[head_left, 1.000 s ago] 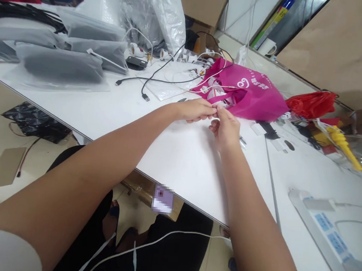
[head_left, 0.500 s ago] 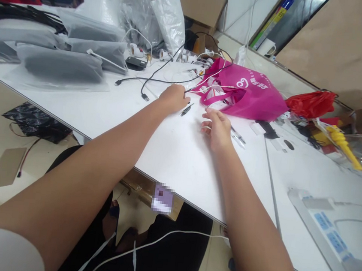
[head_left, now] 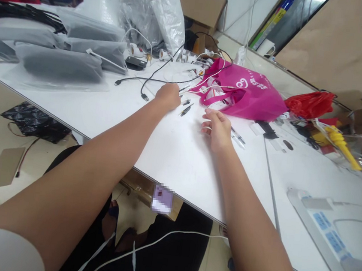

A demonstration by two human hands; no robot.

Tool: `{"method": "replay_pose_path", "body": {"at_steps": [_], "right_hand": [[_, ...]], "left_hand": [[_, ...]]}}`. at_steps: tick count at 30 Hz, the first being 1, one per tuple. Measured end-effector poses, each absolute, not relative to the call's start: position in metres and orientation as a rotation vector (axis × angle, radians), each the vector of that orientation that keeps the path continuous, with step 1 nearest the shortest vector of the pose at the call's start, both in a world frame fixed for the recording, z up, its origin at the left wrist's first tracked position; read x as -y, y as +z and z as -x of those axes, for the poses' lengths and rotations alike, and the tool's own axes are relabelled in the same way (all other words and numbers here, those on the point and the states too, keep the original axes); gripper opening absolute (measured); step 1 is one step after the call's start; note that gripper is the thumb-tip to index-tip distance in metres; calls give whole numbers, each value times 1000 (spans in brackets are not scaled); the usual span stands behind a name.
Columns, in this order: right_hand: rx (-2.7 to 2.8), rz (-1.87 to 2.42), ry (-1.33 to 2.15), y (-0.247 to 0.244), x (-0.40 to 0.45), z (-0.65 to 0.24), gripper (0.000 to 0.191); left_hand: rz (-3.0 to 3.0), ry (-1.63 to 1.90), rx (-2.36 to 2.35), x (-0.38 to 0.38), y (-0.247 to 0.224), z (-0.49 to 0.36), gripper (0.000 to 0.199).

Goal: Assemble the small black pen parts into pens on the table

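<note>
- Table [head_left: 185, 153]: white work surface, in front of you and beneath both of your hands.
- Left hand [head_left: 168, 96]: back of the hand toward you, fingers turned down and mostly hidden. You have it at the far part of the work area, beside a slim dark item [head_left: 183, 89] that projects past the fingers. Whether you grip this item cannot be told.
- Right hand [head_left: 217, 126]: palm turned inward, fingers loosely curled, narrow gaps between them. Whether your fingertips pinch anything small cannot be told.
- Pointed dark piece [head_left: 186, 110]: flat on the table, between your hands, nearer the left. A short dark piece [head_left: 186, 102] lies just beyond it.
- Pens [head_left: 238, 136]: slender, lying side by side just to the right of your right hand.
- Pink bag [head_left: 259, 96]: on its side beyond your right hand, mouth toward you, white contents visible within.
- Black cables [head_left: 145, 97]: plug ends on the table, left of and beyond your left hand.
- Grey pouches [head_left: 58, 68]: grouped at the far left of the table. A small black device [head_left: 136, 63] sits to their right.
- Red bag [head_left: 310, 104]: right of the pink bag.
- Power strip [head_left: 328, 235]: at the near right, white with blue markings.
</note>
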State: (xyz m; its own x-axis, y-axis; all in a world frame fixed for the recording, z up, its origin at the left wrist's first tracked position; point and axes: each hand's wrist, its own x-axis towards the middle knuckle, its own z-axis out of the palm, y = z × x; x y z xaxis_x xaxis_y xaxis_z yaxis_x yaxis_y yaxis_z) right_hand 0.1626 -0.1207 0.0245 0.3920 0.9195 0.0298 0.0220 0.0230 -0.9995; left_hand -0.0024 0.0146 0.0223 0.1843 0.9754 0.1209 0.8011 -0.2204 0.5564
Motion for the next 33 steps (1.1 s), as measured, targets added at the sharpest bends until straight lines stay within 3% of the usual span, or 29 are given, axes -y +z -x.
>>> {"method": "replay_pose_path", "body": {"at_steps": [7,11,16,26,33], "right_hand": [[933,1373,863,23,119,-162,24],[880,1373,813,20,116,-165,28],[855,1311,834,20,115,-167,41],[813,1269,743,16,111,-176,48],[675,1193,506,21,107,-194,40]], "left_hand": [[-2041,712,-1635,-19,25,4,21],[-1948,918,-1325,-5,36,-7,10],[-1949,924,-908,27,45,-30,14],[-1988,963,-755,34,33,-45,18],[-1993,856,-630,39,34,-44,28]]}}
